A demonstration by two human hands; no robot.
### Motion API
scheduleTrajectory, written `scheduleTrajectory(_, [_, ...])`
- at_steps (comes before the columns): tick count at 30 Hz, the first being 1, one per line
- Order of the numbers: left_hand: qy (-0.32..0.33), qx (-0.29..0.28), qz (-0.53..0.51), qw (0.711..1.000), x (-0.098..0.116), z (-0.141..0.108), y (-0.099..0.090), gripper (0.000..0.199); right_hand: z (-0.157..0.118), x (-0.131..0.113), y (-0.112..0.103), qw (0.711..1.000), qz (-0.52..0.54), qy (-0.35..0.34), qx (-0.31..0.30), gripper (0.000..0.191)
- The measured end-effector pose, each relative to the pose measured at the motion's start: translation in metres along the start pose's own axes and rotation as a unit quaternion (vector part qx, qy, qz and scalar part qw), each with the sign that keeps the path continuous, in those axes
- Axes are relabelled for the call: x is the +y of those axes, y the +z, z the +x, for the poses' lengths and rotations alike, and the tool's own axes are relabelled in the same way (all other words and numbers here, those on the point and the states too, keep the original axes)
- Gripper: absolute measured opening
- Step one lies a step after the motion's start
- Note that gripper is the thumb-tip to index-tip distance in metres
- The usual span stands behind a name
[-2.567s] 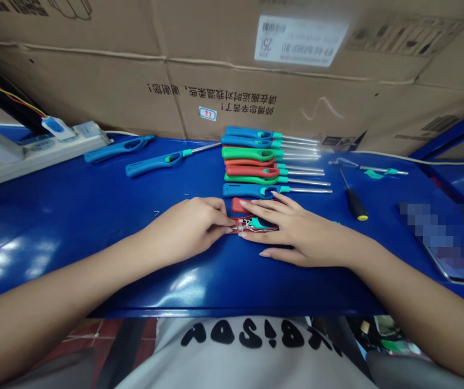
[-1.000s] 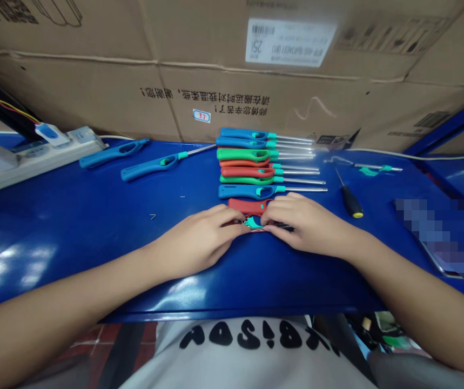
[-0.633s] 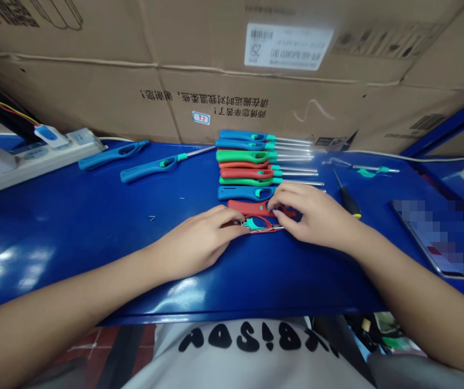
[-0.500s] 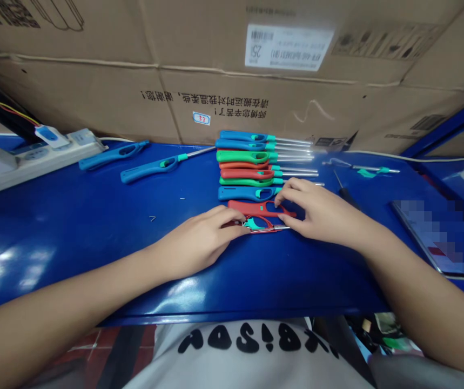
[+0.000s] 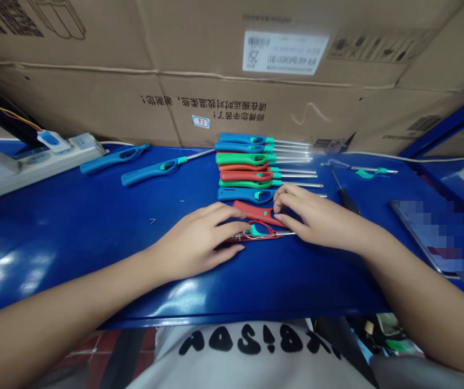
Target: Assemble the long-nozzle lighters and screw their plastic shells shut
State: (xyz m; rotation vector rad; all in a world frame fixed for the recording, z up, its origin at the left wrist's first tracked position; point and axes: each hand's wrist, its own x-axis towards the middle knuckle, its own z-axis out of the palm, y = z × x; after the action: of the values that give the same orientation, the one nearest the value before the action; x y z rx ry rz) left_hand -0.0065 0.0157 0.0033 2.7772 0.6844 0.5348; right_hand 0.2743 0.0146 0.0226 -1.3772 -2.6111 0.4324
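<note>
On the blue table, a red lighter shell half (image 5: 251, 211) lies at a slant, its looped end between the thumb and fingers of my right hand (image 5: 307, 213). Just below it lies an opened red gas lighter (image 5: 270, 233) with a turquoise trigger, thin wires and a metal tube. My left hand (image 5: 209, 237) is over its handle end with thumb and fingers spread apart, hiding part of the handle. The fingertips of that hand come close to the shell half; whether they touch it, I cannot tell.
Several blue, green and red lighters (image 5: 242, 175) are stacked in a row behind. Left of them lie a blue lighter (image 5: 150, 172), a blue shell (image 5: 114, 158) and a power strip (image 5: 41, 162). A screwdriver (image 5: 347, 200), a loose lighter tube (image 5: 373, 170) and a phone (image 5: 426, 237) lie right.
My left fingers have spread from their pinch on the opened lighter. The shell half has tilted, its looped end shifting toward me with my right hand.
</note>
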Motion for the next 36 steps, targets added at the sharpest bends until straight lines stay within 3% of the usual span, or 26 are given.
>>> scheduleTrajectory(9, [-0.044, -0.035, -0.004, 0.998, -0.003, -0.003, 0.005, 0.033, -0.001, 0.010, 0.003, 0.999, -0.020, 0.000, -0.033, 0.014])
scheduleTrajectory(13, [-0.027, 0.015, -0.006, 1.000, -0.002, -0.002, 0.004, 0.035, -0.002, 0.005, -0.001, 1.000, 0.027, 0.006, -0.010, 0.018])
scheduleTrajectory(16, [-0.018, 0.078, 0.058, 0.995, 0.000, 0.000, -0.002, 0.043, -0.002, -0.004, -0.003, 0.996, 0.091, -0.015, -0.009, 0.017])
scheduleTrajectory(19, [-0.006, 0.100, 0.101, 0.990, -0.002, 0.000, -0.005, 0.044, -0.002, -0.013, -0.003, 0.989, 0.140, -0.045, -0.021, 0.015])
scheduleTrajectory(26, [-0.016, 0.065, 0.030, 0.997, -0.006, -0.002, 0.000, 0.040, -0.001, -0.022, 0.006, 0.984, 0.168, -0.061, -0.025, 0.010])
scheduleTrajectory(33, [-0.045, 0.028, 0.026, 0.998, -0.003, 0.000, -0.004, 0.037, -0.002, -0.023, 0.013, 0.990, 0.130, -0.046, 0.009, 0.045])
scheduleTrajectory(36, [-0.048, -0.001, 0.051, 0.998, -0.003, 0.001, -0.006, 0.035, 0.000, -0.021, 0.015, 0.993, 0.106, -0.052, 0.008, 0.046])
